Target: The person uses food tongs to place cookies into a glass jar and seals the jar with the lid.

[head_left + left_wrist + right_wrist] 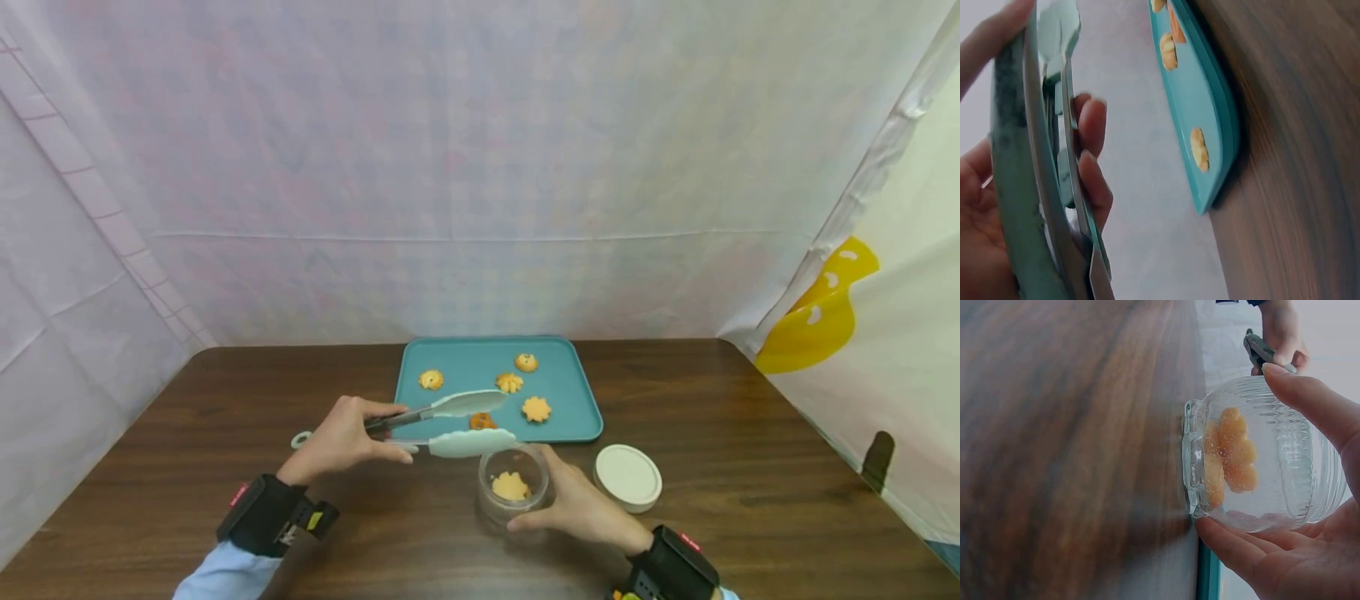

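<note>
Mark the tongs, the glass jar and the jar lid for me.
tongs (468, 422), head view: point lies between the two pale tips, on the lower tip's upper edge.
glass jar (1285, 456), right wrist view: on its ribbed clear wall.
jar lid (627, 475), head view: on its flat white top.

The light was soft and even, diffused by the pale backdrop; shadows on the table were faint; the head view bowed straight lines at its edges; the left wrist view was blurred close up, the tongs smeared; the glass jar carried mild glare, perhaps from overhead.
</note>
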The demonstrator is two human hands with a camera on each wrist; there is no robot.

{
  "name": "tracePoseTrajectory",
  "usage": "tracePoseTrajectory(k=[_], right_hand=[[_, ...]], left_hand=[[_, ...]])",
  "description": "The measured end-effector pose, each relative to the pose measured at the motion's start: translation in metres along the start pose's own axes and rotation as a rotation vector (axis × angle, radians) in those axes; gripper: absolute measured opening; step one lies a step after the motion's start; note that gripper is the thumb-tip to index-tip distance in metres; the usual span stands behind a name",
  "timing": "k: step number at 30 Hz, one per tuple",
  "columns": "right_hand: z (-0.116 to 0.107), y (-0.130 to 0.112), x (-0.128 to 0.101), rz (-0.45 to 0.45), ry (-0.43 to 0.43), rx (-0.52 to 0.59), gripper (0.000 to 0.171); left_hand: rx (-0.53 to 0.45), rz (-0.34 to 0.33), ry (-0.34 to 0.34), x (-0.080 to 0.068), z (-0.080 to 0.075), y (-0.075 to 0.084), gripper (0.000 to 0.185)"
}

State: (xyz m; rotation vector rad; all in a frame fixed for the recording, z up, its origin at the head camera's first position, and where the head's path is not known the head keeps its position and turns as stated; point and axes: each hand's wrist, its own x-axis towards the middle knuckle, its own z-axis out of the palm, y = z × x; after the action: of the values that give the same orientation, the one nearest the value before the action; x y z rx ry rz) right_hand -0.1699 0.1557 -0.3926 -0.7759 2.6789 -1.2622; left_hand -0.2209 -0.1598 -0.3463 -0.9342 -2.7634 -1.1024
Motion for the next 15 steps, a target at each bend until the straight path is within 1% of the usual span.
tracePoseTrajectory(k=[5,10,12,15], right_hand=[[0.0,0.0,0.0,-0.01,0.009,-0.01,0.086],[0.0,0.001,-0.001,-0.02,0.012,-0.012,0.084],[0.0,0.001,-0.001,-0.021,0.009,-0.008,0.084],[0.0,0.001,-0.001,-0.025,0.006,-0.002,0.084]], left_hand=[[0.052,-0.065,0.088,0.002,-0.004,-0.01,0.063],[0.092,-0.156,0.14,0.007,-0.007,-0.023,0.062],[0.122,-0.195,0.159,0.01,-0.009,-0.028,0.061],[0.193,-0.24,0.199,0.015,-0.011,-0.036,0.061]])
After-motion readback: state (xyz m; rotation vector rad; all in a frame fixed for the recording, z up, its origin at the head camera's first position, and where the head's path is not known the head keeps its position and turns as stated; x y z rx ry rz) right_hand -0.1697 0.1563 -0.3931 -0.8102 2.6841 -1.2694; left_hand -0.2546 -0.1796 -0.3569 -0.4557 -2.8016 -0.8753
